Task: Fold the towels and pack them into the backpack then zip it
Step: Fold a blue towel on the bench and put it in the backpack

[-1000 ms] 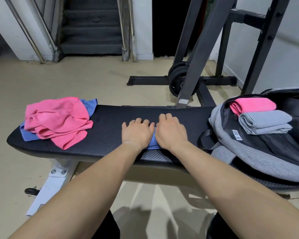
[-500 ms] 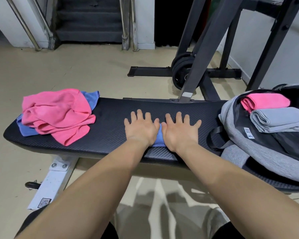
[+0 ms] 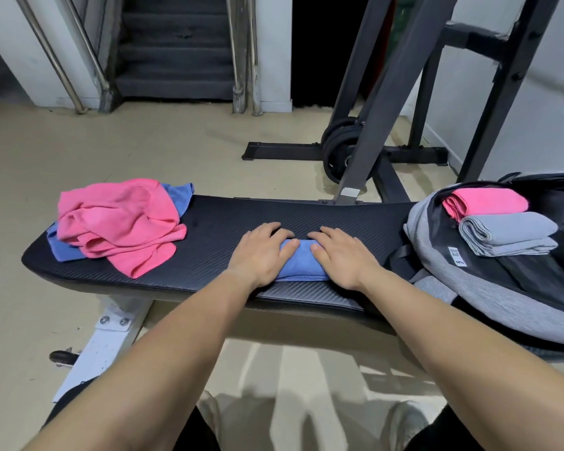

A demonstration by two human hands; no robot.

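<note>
While both hands clasp it from either side, a folded blue towel (image 3: pixel 302 262) lies on the bench (image 3: pixel 215 229).
Left hand (image 3: pixel 261 252) and right hand (image 3: pixel 342 259) curl round the towel's two ends, thumbs resting on top, its middle showing between them. Well to the left of the left hand, a crumpled pink towel (image 3: pixel 118 222) is heaped on a loose blue towel (image 3: pixel 62 249). Just right of the right hand, the backpack (image 3: pixel 437 271) lies open, holding a folded pink towel (image 3: pixel 489 201) and a folded grey towel (image 3: pixel 508 230).
</note>
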